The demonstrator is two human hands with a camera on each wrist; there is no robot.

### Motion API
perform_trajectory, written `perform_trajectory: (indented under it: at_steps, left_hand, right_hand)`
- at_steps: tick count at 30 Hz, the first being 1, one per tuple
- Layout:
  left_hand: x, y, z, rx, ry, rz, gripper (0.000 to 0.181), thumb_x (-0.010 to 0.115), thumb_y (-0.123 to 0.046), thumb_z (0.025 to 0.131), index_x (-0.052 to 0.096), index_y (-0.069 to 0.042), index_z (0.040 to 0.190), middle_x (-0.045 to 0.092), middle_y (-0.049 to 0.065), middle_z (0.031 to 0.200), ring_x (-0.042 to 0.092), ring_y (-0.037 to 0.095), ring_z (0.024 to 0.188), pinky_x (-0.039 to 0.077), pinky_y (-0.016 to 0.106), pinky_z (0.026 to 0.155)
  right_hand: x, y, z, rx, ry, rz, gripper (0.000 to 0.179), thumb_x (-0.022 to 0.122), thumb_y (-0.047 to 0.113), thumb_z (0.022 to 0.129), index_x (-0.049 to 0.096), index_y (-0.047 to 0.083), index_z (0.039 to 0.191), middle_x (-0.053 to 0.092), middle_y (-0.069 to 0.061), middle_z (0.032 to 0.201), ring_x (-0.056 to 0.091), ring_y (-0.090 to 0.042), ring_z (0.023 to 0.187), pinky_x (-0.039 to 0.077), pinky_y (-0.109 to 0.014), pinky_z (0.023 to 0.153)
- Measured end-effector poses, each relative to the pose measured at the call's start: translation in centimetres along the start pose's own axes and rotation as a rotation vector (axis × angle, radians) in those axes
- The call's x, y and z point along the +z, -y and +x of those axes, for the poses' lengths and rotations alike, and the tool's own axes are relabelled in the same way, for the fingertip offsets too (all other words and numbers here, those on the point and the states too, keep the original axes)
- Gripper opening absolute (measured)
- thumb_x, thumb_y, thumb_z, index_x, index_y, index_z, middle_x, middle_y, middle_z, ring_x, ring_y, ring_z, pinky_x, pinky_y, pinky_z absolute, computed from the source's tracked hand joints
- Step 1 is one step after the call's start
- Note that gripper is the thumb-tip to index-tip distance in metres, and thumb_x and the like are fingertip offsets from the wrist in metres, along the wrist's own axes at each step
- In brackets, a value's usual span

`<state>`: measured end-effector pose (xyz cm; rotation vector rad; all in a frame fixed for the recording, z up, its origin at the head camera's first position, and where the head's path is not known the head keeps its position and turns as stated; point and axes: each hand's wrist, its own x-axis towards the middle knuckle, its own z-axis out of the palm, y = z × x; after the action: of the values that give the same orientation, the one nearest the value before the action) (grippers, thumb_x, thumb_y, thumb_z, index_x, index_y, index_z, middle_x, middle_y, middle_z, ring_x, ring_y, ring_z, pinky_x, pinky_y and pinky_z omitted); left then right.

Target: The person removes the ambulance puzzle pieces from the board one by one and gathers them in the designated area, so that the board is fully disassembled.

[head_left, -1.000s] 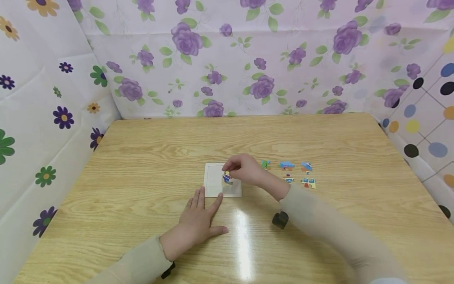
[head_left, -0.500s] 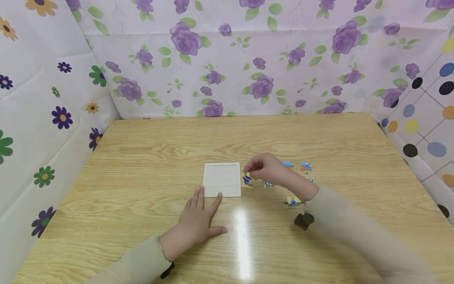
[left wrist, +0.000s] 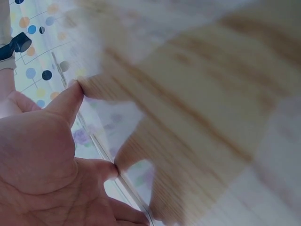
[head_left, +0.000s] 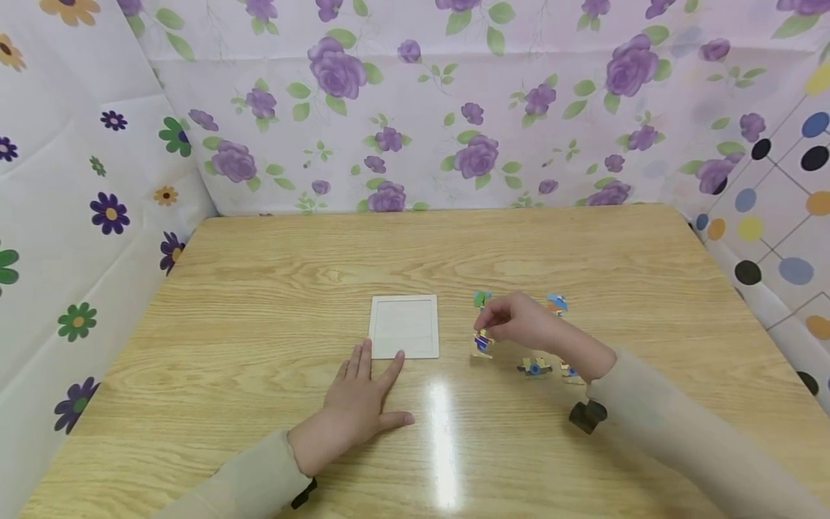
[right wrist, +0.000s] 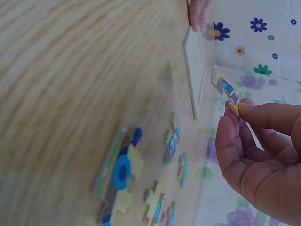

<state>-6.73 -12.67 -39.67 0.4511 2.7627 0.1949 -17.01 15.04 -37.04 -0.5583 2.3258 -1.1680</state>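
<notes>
My right hand (head_left: 519, 321) pinches a puzzle piece (head_left: 482, 342) between thumb and fingers, just above the table. In the right wrist view that puzzle piece (right wrist: 226, 90) shows blue, purple and yellow and is tilted. The white puzzle frame (head_left: 405, 328) lies flat to the left of it, with nothing in its recess. My left hand (head_left: 353, 393) rests on the table with fingers spread, its fingertips touching the frame's near edge. In the left wrist view the left hand (left wrist: 42, 155) has its fingers extended.
Several loose puzzle pieces lie around and below the right hand, among them one with a blue wheel (head_left: 534, 367), a green one (head_left: 482, 299) and a blue-orange one (head_left: 556, 301). Flowered cloth (head_left: 415, 108) hangs behind the wooden table (head_left: 292, 274).
My right hand has drawn the pinched puzzle piece from over the white frame to the right and slightly nearer. My left hand stays in place at the frame.
</notes>
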Motion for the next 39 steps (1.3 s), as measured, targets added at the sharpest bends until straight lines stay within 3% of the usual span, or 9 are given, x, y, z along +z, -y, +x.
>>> perform_trajectory:
  at_steps: [10,21,39]
  left_hand:
    - [-0.2,-0.1,0.0,0.002,-0.006,-0.017,0.087,0.058,-0.061,0.083,0.025,-0.018,0.152,0.009,0.036,0.151,0.011,0.047,0.142,0.020,0.056,0.114]
    - [-0.2,-0.2,0.1,-0.002,-0.002,-0.014,0.088,0.059,-0.061,0.083,0.025,-0.019,0.152,0.009,0.036,0.152,0.011,0.046,0.142,0.021,0.056,0.114]
    - [-0.3,-0.1,0.5,0.002,-0.003,-0.010,0.089,0.058,-0.063,0.082,0.025,-0.018,0.152,0.009,0.036,0.152,0.011,0.047,0.143,0.021,0.057,0.113]
  right_hand:
    - [0.3,-1.3,-1.0,0.037,0.052,0.008,0.015,0.057,-0.005,0.085,0.069,0.001,0.092,0.063,-0.007,0.083,0.047,-0.013,0.065,0.042,-0.021,0.055]
    - [0.6,-3.1,-0.7,0.041,0.085,0.015,0.012,0.058,-0.005,0.086,0.068,-0.001,0.092,0.066,-0.007,0.084,0.051,-0.014,0.069,0.047,-0.027,0.063]
    - [0.2,-3.0,-0.3,-0.014,0.057,-0.053,0.012,0.062,-0.003,0.085,0.071,0.002,0.091,0.069,-0.009,0.087,0.058,-0.013,0.073,0.050,-0.029,0.065]
